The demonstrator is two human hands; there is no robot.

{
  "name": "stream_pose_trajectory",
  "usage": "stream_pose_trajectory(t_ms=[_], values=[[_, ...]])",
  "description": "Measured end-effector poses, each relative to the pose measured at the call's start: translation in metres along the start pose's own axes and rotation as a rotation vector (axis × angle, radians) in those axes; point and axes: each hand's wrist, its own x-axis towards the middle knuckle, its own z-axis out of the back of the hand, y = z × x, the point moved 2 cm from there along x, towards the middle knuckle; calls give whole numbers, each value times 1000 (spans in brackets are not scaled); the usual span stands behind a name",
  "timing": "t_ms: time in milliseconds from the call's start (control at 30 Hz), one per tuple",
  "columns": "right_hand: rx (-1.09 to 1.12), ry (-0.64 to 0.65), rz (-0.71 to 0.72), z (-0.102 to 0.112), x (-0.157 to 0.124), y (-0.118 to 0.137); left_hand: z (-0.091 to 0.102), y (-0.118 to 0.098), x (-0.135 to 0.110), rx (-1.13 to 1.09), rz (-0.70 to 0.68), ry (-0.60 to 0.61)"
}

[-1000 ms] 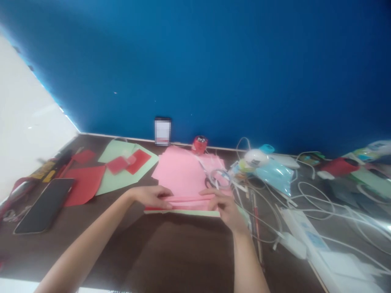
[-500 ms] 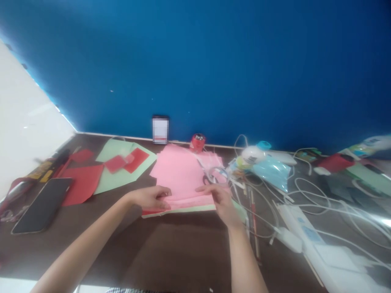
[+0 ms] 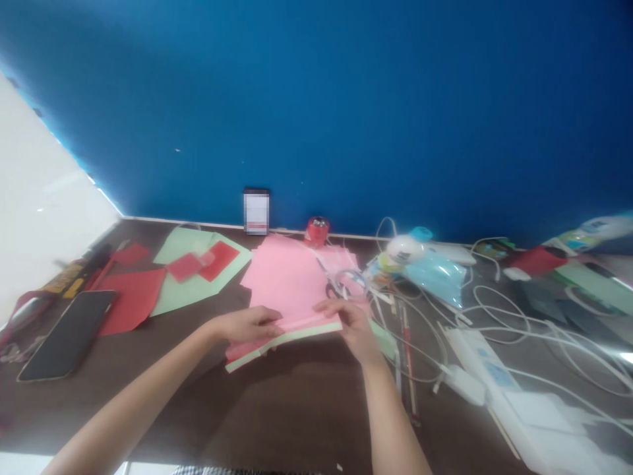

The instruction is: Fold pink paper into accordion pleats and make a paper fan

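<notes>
Left hand (image 3: 252,324): pinching the left end of the paper stack (image 3: 297,328).
Right hand (image 3: 349,322): pinching its right end.
Paper stack: mid-desk, slanted, pink over green.
Phone (image 3: 64,333): near left edge.
Scissors (image 3: 341,285): just beyond right hand.

Both bare forearms reach up from the lower edge and angle toward each other. The left hand (image 3: 250,324) lies palm down, fingers pointing right and pinched against the thumb. The right hand (image 3: 349,320) faces it, wrist straight, fingertips pinched likewise; the hands stay apart.
</notes>
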Motion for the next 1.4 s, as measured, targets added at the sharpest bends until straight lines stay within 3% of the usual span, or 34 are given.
stream_pose_trajectory(t_ms=[200,367,533,633,767,1000,1133,1300,1400], values=[[49,-24,-100,-1,0,-5,-1,-4,-1,5,5,-45],[9,-172,-138,3,4,-8,-4,-10,-2,37,13,-101],[-56,35,-289,3,1,1,-8,-2,-1,182,-14,-142],[-202,47,-309,1,-1,4,-8,0,-2,227,-15,-164],[-300,-5,-291,-1,-1,2,-6,-1,-5,154,17,-112],[-254,-68,-329,8,1,2,10,7,-13,80,32,-96],[-217,-20,-369,9,1,2,15,11,-15,32,25,21],[-268,-26,-331,11,1,-2,18,16,-17,-21,-37,41],[-477,-140,-134,6,3,-1,19,23,-18,-156,-35,4]])
